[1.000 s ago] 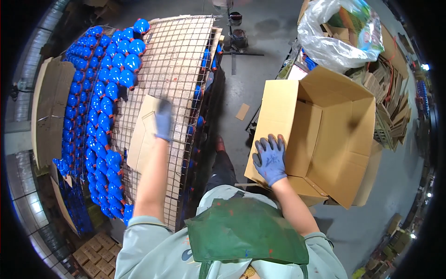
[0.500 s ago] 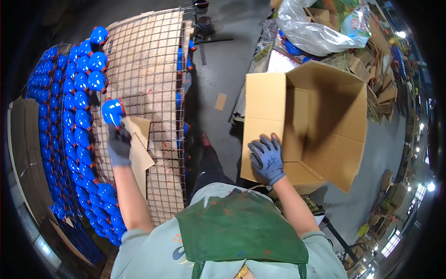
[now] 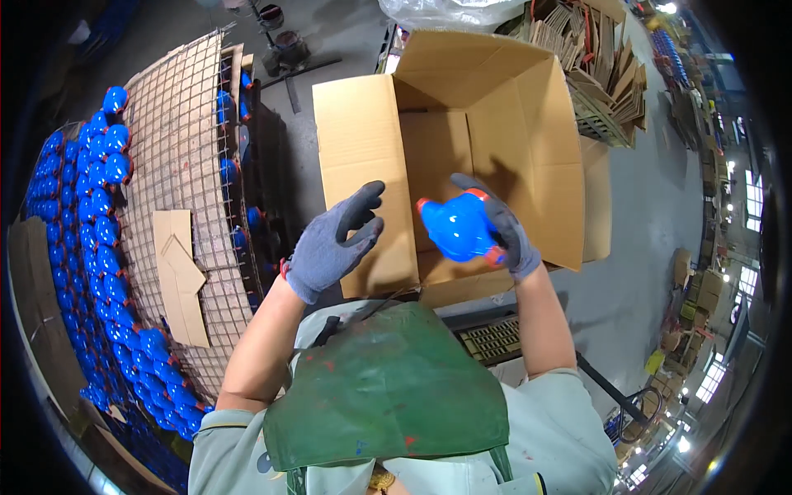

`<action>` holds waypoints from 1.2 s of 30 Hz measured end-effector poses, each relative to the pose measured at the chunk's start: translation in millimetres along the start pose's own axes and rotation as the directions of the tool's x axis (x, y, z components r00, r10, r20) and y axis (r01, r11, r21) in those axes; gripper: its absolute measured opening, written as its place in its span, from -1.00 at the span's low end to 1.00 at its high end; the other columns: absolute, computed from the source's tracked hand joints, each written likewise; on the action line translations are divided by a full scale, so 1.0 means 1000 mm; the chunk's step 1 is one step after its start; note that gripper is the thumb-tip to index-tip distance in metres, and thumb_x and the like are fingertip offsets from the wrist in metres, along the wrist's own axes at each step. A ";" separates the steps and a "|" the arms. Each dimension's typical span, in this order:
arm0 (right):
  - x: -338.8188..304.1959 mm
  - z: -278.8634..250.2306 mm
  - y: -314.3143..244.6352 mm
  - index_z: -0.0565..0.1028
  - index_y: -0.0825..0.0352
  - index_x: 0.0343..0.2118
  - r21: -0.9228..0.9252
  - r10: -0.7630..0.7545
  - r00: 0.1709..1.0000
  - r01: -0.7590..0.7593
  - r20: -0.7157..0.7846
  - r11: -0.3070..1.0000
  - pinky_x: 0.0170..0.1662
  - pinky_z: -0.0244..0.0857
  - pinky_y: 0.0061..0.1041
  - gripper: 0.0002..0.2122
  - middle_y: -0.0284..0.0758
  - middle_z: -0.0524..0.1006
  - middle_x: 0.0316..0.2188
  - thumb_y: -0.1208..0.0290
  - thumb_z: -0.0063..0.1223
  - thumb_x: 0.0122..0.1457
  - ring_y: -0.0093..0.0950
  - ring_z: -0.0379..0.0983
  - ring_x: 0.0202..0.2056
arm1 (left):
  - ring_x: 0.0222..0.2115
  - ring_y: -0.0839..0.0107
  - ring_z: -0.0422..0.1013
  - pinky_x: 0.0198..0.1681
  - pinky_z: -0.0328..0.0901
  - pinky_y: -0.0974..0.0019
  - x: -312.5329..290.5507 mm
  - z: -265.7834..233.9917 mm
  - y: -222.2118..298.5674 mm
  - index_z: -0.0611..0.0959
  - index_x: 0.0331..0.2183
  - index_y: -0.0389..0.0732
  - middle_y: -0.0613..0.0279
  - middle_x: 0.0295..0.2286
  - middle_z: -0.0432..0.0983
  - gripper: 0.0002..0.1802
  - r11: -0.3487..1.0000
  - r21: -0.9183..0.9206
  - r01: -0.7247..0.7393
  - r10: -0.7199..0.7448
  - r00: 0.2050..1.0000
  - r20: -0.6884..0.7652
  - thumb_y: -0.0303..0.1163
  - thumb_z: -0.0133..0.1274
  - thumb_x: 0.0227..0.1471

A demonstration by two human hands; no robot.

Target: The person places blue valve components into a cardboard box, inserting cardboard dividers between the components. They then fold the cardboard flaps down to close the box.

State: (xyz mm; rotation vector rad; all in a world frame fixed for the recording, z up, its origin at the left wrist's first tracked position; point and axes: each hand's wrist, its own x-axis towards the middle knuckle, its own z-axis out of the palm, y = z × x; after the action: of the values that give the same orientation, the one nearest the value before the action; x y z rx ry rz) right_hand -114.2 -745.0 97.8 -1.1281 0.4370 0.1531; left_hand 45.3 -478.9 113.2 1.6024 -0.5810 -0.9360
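My right hand [image 3: 505, 231], in a grey glove, grips a shiny blue rounded plastic part [image 3: 458, 228] with red trim, held in front of an open cardboard box [image 3: 363, 140]. My left hand [image 3: 334, 243], also gloved, is raised just left of the part with fingers spread, holding nothing. The box interior looks empty where it shows. Many more blue parts [image 3: 99, 214] lie in rows at the left beside a wire mesh panel [image 3: 177, 140].
Cardboard scraps [image 3: 180, 276] lie on the mesh. More blue parts [image 3: 227, 173] show below the mesh's right edge. Flattened cardboard stacks [image 3: 606, 74] and a clear plastic bag [image 3: 450, 10] sit behind the box. I wear a green apron [image 3: 388, 388]. Grey concrete floor lies at right.
My left hand left the mesh rack and came in toward the box. The blue part went from my left hand into my right, which came off the box flap. My view turned to the box.
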 end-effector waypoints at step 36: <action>-0.002 0.428 0.239 0.15 0.31 0.23 -0.210 0.655 0.321 -0.773 0.684 0.598 0.15 0.26 -0.20 -0.38 -0.16 0.30 0.16 0.04 -0.04 0.21 -0.25 0.37 0.08 | 0.06 -0.09 0.28 0.11 0.20 0.02 -0.580 -0.091 -0.201 0.37 0.11 -0.20 -0.14 0.03 0.34 -0.12 0.608 -0.273 0.746 -0.188 -0.199 -0.962 -0.09 0.33 -0.23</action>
State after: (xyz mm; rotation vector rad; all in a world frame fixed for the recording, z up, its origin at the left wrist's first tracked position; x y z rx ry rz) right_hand -84.4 -257.7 49.8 -0.5393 0.2044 1.3228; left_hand -228.3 76.6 77.0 2.4725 1.1491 0.1363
